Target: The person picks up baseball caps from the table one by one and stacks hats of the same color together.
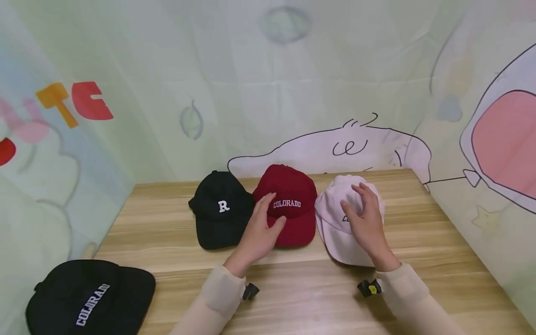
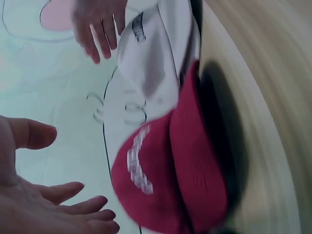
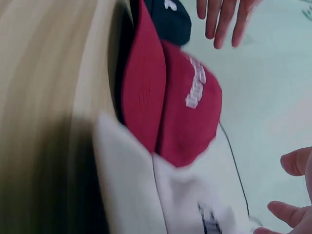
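Observation:
My left hand [image 1: 258, 232] hovers in front of the red baseball cap [image 1: 295, 186], its thumb and fingers spread apart and holding nothing. In the left wrist view, a gap shows between that hand and the cap. My right hand [image 1: 369, 225] is held over the pale pinkish-white cap [image 1: 335, 200], partly covering its lettering, also with nothing in its fingers. A black cap with a white R [image 1: 215, 193] sits at the left end of the row. The red cap stands in the middle, with "COLORADO" across its front and its brim toward me.
Another black cap [image 1: 63, 288] with white lettering lies at the near left corner of the wooden table [image 1: 301, 298]. A printed cloth [image 1: 234, 83] with cartoon figures hangs behind and at both sides. Small black devices [image 1: 370, 288] are worn at the wrists.

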Demonstrator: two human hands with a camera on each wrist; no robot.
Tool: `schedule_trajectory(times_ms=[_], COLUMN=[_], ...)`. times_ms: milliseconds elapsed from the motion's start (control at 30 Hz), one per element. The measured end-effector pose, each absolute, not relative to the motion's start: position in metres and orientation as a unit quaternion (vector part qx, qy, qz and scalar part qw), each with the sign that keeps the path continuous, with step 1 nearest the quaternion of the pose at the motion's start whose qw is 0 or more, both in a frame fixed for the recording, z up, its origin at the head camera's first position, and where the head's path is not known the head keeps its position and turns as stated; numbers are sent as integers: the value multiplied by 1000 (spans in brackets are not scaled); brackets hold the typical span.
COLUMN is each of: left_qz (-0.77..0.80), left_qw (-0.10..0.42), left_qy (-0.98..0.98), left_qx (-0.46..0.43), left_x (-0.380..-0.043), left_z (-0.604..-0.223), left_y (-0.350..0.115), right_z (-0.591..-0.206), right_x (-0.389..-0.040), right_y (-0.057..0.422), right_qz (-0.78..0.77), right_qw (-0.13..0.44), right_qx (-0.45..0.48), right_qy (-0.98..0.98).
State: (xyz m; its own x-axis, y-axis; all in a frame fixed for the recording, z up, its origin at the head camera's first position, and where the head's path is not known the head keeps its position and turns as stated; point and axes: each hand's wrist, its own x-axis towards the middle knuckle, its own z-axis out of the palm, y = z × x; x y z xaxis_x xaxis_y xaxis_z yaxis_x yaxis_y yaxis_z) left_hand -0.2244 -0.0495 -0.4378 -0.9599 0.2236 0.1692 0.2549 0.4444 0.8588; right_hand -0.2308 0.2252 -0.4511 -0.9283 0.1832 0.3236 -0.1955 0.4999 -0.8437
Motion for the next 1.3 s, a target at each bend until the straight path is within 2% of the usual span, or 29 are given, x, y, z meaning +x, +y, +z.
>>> schedule_trajectory(times_ms=[233, 500, 733, 1100, 1300], left_qz=[-466, -428, -400, -347, -346], left_qw=[32, 46, 45, 84, 104], left_qy=[-879, -902, -915, -926, -916], left_qx=[-95, -37, 32, 127, 173], left_x=[-210, -190, -174, -149, -134], left_z=[-440, -428, -425, -430, -433], left_y=[-102, -168, -215, -261, -284], right_z=[-457, -461, -463, -470, -474], right_x=[-222, -213, -207, -203, -198], right_y=[193, 142, 99, 47, 14], right_qz=[494, 544, 539, 547, 558], right_qw=[204, 164, 102, -1, -39], right_qx=[58, 114, 180, 240, 252], right_qy=[-843, -815, -816, -802, -789])
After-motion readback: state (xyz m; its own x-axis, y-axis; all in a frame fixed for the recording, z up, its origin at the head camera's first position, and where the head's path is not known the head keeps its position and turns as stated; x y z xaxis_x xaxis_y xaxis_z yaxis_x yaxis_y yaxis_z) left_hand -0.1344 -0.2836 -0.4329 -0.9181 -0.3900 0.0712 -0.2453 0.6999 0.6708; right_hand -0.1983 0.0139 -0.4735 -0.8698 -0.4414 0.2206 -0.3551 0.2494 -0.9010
